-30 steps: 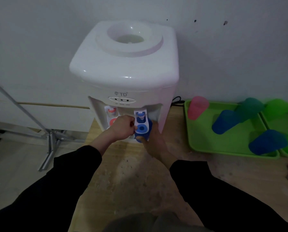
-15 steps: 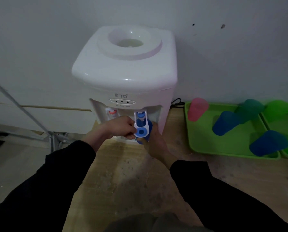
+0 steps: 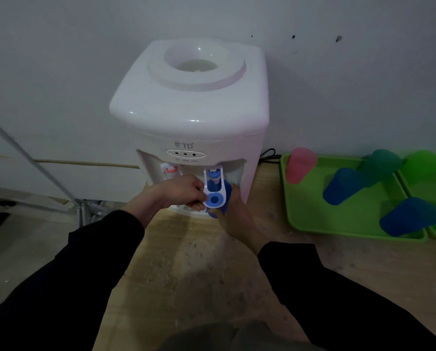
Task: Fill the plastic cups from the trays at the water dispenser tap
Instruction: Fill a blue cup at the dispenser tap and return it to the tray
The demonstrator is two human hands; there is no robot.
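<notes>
Your left hand (image 3: 184,192) is pinching the lever (image 3: 213,191), fingers curled, to run the tap. Your right hand (image 3: 233,219) is gripping the cup (image 3: 225,192), keeping it under the spout; flow is possibly running, too dim to confirm. Spare cups (image 3: 345,184) are waiting on the tray (image 3: 313,224).

A long black fabric left sleeve (image 3: 85,262) and matching right sleeve (image 3: 333,287) end at the wrists; the left hand (image 3: 178,192) and right hand (image 3: 237,220) are bare. Dark grey cloth (image 3: 224,336) shows at the near edge.
</notes>
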